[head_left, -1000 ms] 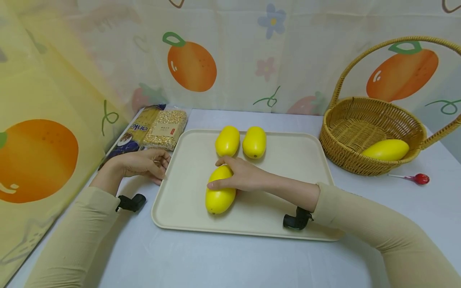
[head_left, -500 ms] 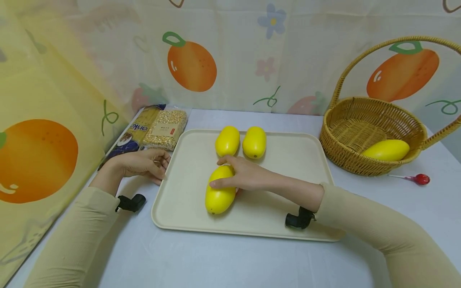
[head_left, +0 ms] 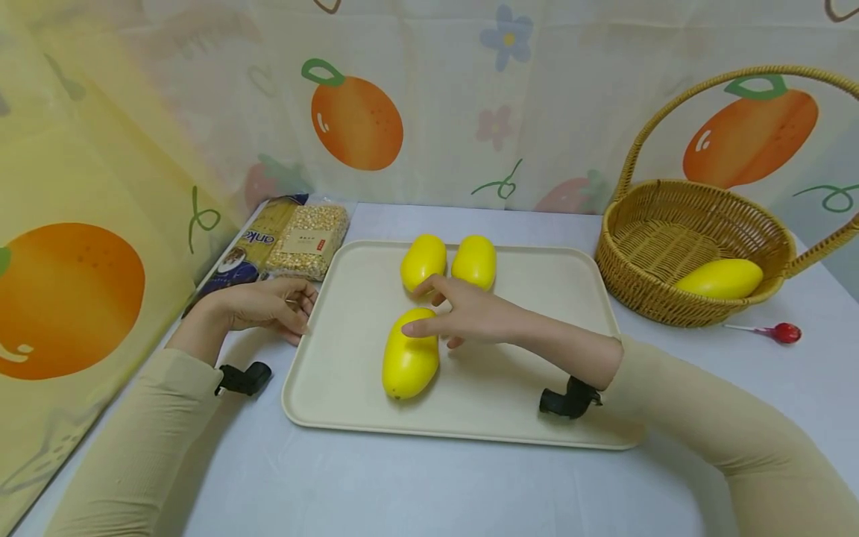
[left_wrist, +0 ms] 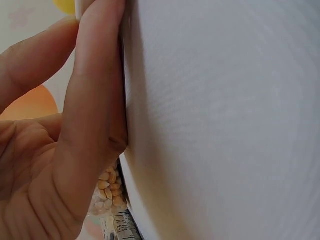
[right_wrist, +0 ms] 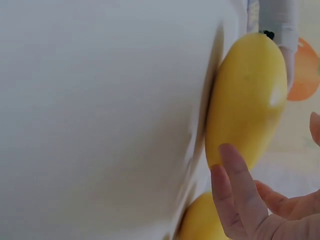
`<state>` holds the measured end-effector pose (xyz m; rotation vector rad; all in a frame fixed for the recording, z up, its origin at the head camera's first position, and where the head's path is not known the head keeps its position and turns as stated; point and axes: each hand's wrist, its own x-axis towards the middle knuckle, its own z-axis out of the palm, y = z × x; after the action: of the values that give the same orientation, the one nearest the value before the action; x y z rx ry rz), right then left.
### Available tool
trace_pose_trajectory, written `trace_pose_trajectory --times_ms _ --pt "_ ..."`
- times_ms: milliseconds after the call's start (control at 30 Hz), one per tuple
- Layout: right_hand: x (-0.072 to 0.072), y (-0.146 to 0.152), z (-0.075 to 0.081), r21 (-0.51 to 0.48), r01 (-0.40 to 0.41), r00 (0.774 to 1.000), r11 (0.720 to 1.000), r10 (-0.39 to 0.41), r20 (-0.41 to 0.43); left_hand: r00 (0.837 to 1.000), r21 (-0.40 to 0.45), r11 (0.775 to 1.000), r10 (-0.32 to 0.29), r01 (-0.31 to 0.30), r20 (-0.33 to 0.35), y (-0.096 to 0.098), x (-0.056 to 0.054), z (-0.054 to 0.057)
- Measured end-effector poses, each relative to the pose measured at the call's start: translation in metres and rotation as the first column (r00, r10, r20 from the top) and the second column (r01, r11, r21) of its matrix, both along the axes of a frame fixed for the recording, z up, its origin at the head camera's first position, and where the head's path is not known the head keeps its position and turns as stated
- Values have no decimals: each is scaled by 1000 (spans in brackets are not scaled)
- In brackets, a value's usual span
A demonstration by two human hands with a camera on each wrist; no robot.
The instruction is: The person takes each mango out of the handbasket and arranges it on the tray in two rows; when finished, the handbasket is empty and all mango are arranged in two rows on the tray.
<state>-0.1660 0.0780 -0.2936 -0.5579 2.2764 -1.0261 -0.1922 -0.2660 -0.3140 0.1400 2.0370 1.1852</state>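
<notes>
Left of the tray's middle, closer to its near edge than to its far one, the front fruit (head_left: 407, 369), large, yellow and oval, lay on the tray (head_left: 342, 335) with its long side running from near to far. Over its far end hung the right hand (head_left: 463, 313), fingers spread and loosely bent. From the head the thumb crossed in front of the fruit; from the right wrist it stood apart from it. Whether any fingertip touched the skin could not be told.

By the tray's left edge was the left hand (head_left: 271, 306), fingers loosely curved, their tips at the rim; whether they pinched it could not be told. Near the tray's far edge lay two more yellow fruits, the far left fruit (head_left: 425, 257) and the far right fruit (head_left: 474, 261), side by side.

Just beyond the tray's right edge, toward its far corner, stood a wicker basket (head_left: 661, 298) with a tall handle, and a fourth yellow fruit (head_left: 725, 278) rested inside against its right part. Close to the basket's near side lay a red lollipop (head_left: 785, 333). Toward the far left corner of the white surface (head_left: 470, 485), a bag of corn kernels (head_left: 305, 239) lay beside a gold-and-blue packet (head_left: 235, 261). Behind everything hung a fruit-printed cloth (head_left: 436, 60).
</notes>
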Motion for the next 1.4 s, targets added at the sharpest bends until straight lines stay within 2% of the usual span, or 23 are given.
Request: trace_pose_trajectory --times_ms 733,900,1033,1233,1400 --pt "-11 33 35 -54 54 993 997 -60 -104 1000 -9 1000 3 -3 6 1 0 0" --pt "-14 43 47 -21 63 982 998 -66 -178 1000 -21 1000 5 -5 5 0 0 0" --pt "-15 53 57 -42 67 973 997 -75 -218 1000 -27 1000 6 -6 5 -1 -1 -1" --pt "-17 69 74 -114 100 967 988 -123 -221 1000 -27 1000 1 -1 3 -1 -1 -1" --pt "-18 86 90 -94 117 958 989 -138 -250 1000 -22 1000 2 -2 4 -1 -2 -1"
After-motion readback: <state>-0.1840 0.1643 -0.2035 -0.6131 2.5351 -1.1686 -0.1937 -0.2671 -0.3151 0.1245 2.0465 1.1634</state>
